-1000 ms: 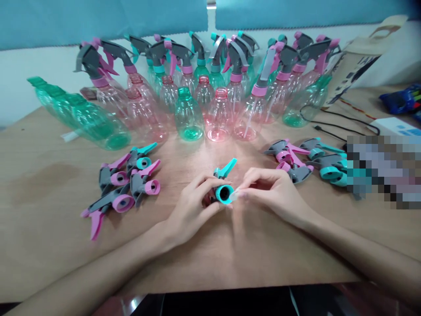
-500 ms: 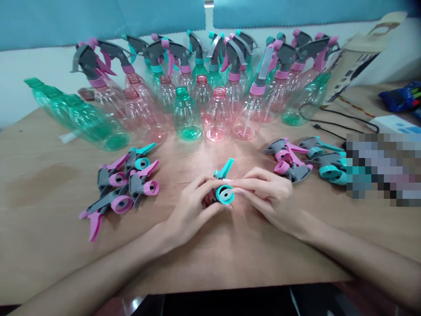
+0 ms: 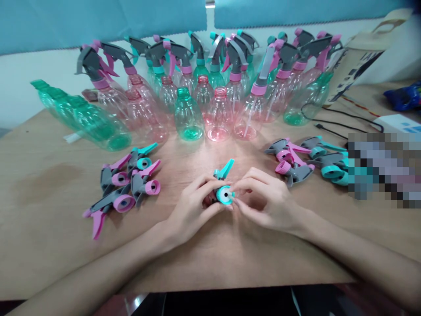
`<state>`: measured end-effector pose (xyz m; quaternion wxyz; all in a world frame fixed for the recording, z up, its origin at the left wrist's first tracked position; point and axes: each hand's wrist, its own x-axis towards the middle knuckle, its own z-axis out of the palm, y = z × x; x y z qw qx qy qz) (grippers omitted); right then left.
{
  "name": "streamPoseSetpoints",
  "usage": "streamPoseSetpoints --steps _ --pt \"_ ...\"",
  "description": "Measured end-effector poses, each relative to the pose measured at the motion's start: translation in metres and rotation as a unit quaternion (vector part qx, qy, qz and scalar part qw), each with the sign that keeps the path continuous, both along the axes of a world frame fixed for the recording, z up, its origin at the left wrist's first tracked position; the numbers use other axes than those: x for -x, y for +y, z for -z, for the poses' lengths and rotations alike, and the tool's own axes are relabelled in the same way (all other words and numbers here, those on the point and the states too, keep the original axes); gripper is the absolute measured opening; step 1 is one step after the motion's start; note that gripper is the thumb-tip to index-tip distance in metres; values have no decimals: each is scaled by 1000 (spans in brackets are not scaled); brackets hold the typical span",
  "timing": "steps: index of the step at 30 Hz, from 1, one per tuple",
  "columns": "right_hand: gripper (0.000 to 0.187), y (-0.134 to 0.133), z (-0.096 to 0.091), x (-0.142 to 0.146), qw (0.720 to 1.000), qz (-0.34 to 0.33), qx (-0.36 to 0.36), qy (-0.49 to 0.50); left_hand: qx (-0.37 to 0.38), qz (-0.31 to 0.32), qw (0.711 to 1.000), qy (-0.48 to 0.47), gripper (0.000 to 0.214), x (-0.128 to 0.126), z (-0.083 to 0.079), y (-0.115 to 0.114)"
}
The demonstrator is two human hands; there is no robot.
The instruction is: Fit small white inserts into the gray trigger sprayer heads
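Observation:
My left hand (image 3: 194, 204) is wrapped around a grey trigger spray head (image 3: 217, 193) with a teal trigger (image 3: 226, 168) pointing up and away. Its teal collar (image 3: 219, 198) faces me, and a white disc (image 3: 225, 191) with a dark centre hole sits inside. My right hand (image 3: 266, 197) has thumb and forefinger bent together at the collar's right rim, touching it; the other fingers are curled. On the left lie several loose spray heads (image 3: 126, 202), mostly with pink collars. More loose spray heads (image 3: 292, 169), pink and teal, lie to the right.
Clear green bottles (image 3: 189, 116) and pink bottles (image 3: 219, 116) stand behind my hands, many fitted with spray heads. Green bottles (image 3: 98, 127) appear at the left. A black cable (image 3: 345, 125), a beige tumbler (image 3: 358, 57) and a blue packet (image 3: 403, 97) are at the right.
The white disc, tilted in the collar before, now looks flatter and faces me. My right fingers have bent more and drawn to the collar's right rim. My left hand keeps its grip.

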<state>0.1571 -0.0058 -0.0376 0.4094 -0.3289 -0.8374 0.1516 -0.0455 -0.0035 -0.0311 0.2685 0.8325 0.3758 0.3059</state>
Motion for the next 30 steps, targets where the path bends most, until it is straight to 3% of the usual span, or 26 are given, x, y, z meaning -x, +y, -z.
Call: streamPoseSetpoints --steps 13,30 --pt "13 -2 -5 1 998 13 35 -59 -51 15 998 40 30 3 4 3" --pt "10 -5 -3 6 997 45 -13 -65 -73 28 996 43 27 4 4 5"
